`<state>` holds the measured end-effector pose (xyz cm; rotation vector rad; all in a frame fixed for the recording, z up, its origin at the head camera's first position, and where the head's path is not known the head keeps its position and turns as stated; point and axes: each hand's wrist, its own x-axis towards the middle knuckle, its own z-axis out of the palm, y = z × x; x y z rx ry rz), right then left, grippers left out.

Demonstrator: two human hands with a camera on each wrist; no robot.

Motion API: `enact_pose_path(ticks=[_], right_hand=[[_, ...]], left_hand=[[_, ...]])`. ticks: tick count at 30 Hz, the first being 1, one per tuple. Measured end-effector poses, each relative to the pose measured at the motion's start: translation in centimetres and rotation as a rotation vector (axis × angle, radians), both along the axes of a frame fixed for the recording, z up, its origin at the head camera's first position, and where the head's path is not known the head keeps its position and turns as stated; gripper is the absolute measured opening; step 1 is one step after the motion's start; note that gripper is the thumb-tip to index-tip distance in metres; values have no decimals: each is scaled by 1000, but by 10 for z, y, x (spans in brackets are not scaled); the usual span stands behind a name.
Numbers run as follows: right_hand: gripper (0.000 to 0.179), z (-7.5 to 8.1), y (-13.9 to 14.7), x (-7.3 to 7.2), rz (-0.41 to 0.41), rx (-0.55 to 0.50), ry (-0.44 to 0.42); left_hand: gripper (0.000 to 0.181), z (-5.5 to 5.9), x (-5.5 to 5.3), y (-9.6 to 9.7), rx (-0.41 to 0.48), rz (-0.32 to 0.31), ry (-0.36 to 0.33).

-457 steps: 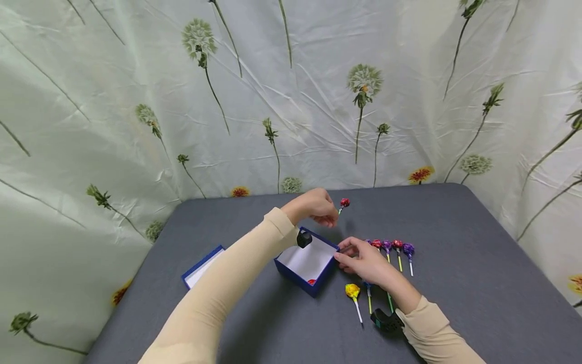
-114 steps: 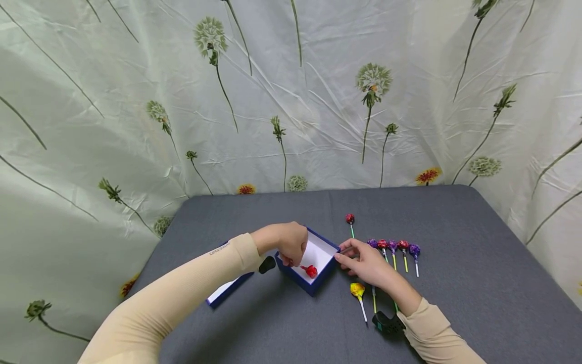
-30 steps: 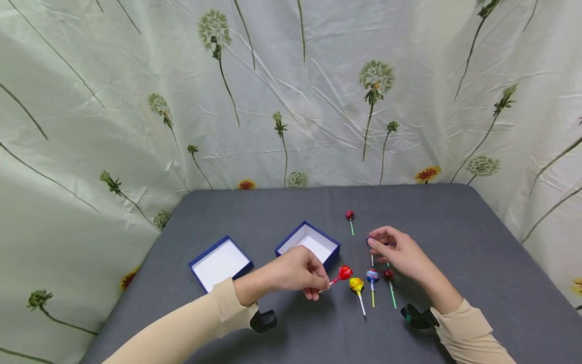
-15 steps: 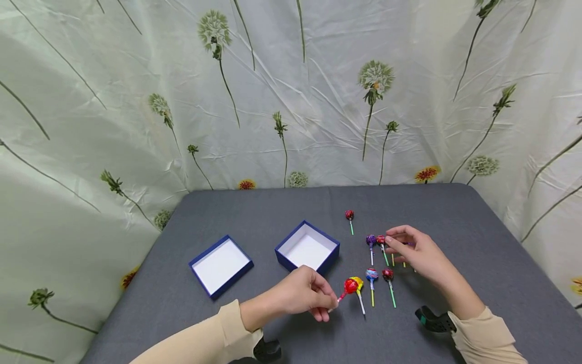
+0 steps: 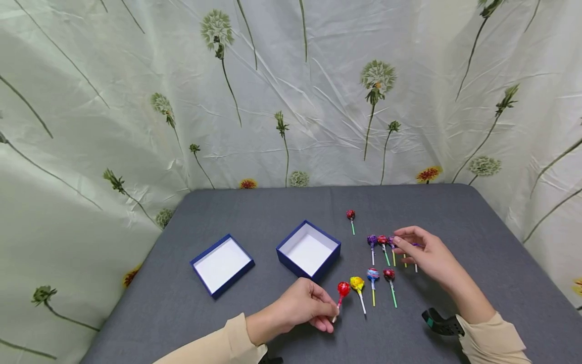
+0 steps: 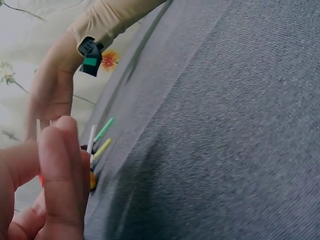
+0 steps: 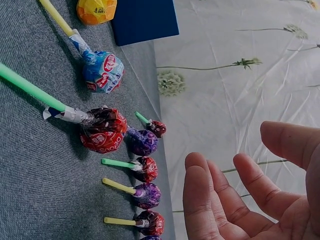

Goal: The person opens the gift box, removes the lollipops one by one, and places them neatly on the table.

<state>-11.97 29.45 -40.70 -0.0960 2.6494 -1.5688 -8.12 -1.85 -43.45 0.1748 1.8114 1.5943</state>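
My left hand (image 5: 305, 307) pinches a bright red lollipop (image 5: 343, 289) by its stick, head pointing away, just left of a yellow lollipop (image 5: 356, 283). Right of that lie a blue lollipop (image 5: 373, 274) and a dark red lollipop (image 5: 389, 274) with a green stick. My right hand (image 5: 427, 257) hovers over the right part of the back row, fingers loosely bent and holding nothing. From that row show a purple lollipop (image 5: 372, 240) and a red lollipop (image 5: 382, 239); others are partly hidden under the hand. The right wrist view shows several of their heads (image 7: 147, 195) lined up.
An open blue box (image 5: 287, 263) with a white inside stands left of the lollipops. Its lid (image 5: 234, 278) lies inside up, further left. One lollipop (image 5: 350, 215) lies alone behind the rows. A flowered curtain (image 5: 254, 101) hangs behind the grey table (image 5: 273, 205).
My left hand set a lollipop down behind the box, took the red one out of the box and brought it beside the yellow. My right hand left the box and moved right over the row.
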Motion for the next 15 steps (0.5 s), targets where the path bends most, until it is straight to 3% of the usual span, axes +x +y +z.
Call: enact_pose_path(ticks=[7, 15], right_hand=[[49, 0, 2, 2, -3, 26, -1], [49, -2, 3, 3, -13, 35, -16]], left_hand=[[6, -8, -1, 4, -65, 63, -22], [7, -13, -3, 7, -104, 86, -39]])
